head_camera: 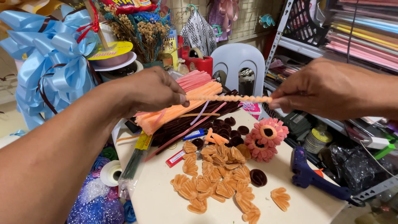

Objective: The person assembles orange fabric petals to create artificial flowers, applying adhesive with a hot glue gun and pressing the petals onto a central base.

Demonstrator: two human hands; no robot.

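Orange bumpy pipe cleaner (228, 98) is held stretched level in the air above the table, between both hands. Left hand (155, 89) is pinched shut on its left end with thumb and fingers; right hand (327, 89) is pinched on its right end, fingertips closed narrow around it.

Handling, judged: very light, fuzzy, with a thin wire core likely inside; bends easily and keeps its bend, not fragile, not slippery. Best taken at the ends, as it is now, or at a thin spot between bumps.

Directly below, a bundle of orange pipe cleaners (178, 110) and dark brown ones (195, 120) lie across the back of the cream tabletop (157, 203). A heap of folded orange petal shapes (215, 178) sits mid-table, with small dark brown coiled discs (258, 177) among and behind them. Two finished pink-orange fuzzy flowers (265, 139) lie just beside the heap on the right. A blue glue gun (315, 178) rests at the right edge. Green wire stems (134, 159) hang over the left edge.

Further out: big light-blue ribbon bow (49, 62) at left, white plastic chair (238, 62) behind, shelf of coloured paper sheets (365, 37) at right.
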